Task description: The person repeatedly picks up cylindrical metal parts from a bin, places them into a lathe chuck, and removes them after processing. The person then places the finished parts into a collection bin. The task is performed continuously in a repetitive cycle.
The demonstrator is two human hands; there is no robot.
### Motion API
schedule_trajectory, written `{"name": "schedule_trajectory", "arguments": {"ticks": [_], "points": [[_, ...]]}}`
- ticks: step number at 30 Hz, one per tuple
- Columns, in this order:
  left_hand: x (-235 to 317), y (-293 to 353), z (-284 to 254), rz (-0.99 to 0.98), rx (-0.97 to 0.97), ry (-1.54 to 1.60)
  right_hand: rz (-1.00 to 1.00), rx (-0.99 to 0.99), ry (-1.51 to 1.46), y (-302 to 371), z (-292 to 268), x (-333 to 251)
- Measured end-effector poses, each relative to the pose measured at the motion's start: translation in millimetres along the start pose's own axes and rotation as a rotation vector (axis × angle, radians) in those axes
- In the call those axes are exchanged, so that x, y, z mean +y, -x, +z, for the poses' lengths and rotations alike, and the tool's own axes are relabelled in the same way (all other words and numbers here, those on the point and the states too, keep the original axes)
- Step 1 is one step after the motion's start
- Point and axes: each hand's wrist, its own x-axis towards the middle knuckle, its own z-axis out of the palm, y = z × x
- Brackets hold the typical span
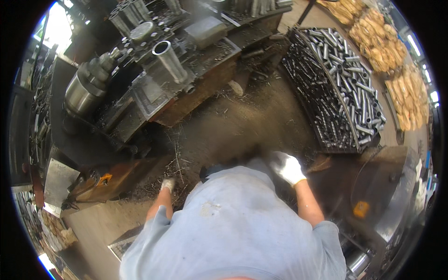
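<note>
My right hand (288, 168), in a white work glove, hangs at the right side of my body. Its fingers are blurred and dark, so what they hold, if anything, does not show. Nearest to it is a dark metal machine surface (317, 186). My left hand (168, 185), in a soiled glove, is low on my other side above a floor littered with metal shavings (179, 161). Its fingers cannot be made out. Ahead, beyond both hands, a wide steel tube (172, 63) stands upright on the edge of a greasy machine bed (186, 100).
A shiny cylindrical machine head (84, 91) is at the left. Several tubes (126, 21) stand at the back. A large bin at the right holds loose metal tubes (359, 100) beside a mesh-like dark wall (312, 88). Tan sacks (408, 98) lie beyond.
</note>
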Motion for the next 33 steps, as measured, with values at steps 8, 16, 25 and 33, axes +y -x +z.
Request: {"name": "schedule_trajectory", "arguments": {"ticks": [8, 16, 25, 33], "points": [[1.8, 10.8, 18.7, -0.279, 0.405, 1.280, -0.175, -0.047, 0.213, -149.6, -46.1, -21.5], [-84.8, 120.2, -105.2, -1.214, 1.525, 1.318, -0.485, 0.147, -0.229, -345.6, -121.9, -187.0], [-121.0, 150.9, -118.6, -1.303, 1.234, 0.348, -0.782, -0.168, -0.499, -434.1, -174.4, -334.2], [-82.0, 128.6, -147.4, -0.998, 1.605, 2.004, -0.966, -0.476, -0.046, -517.2, -65.4, -557.3]]}}
